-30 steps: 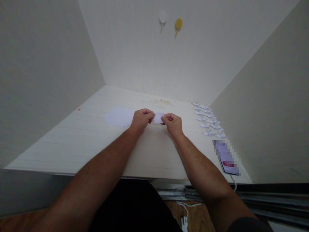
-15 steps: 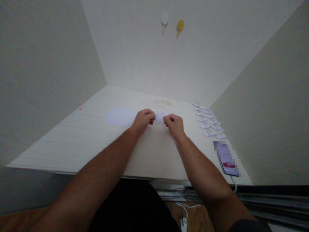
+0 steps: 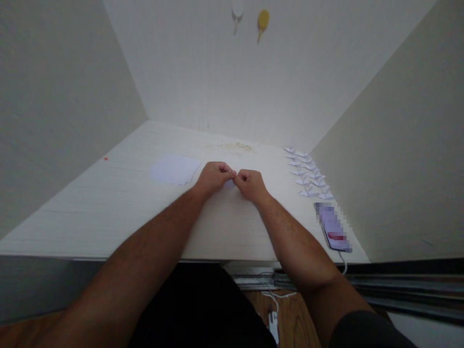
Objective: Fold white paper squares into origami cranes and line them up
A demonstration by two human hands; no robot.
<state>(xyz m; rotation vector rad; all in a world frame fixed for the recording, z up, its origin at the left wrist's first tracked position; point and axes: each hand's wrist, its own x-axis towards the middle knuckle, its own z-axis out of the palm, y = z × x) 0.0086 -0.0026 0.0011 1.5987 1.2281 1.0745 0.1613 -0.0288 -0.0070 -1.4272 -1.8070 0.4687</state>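
On the table [image 3: 232, 232], sheets [image 3: 174, 169] lie near the left hand [image 3: 213, 176], which pinches a mostly hidden paper [image 3: 229, 184] also pinched by the right hand [image 3: 252, 184] close beside it, then come cranes [image 3: 307, 181] in rows and a phone [image 3: 332, 226].

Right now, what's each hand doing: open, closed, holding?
Left hand: closed, pinching the small white paper, mostly hidden.
Right hand: closed, pinching the same paper beside the left fingertips.
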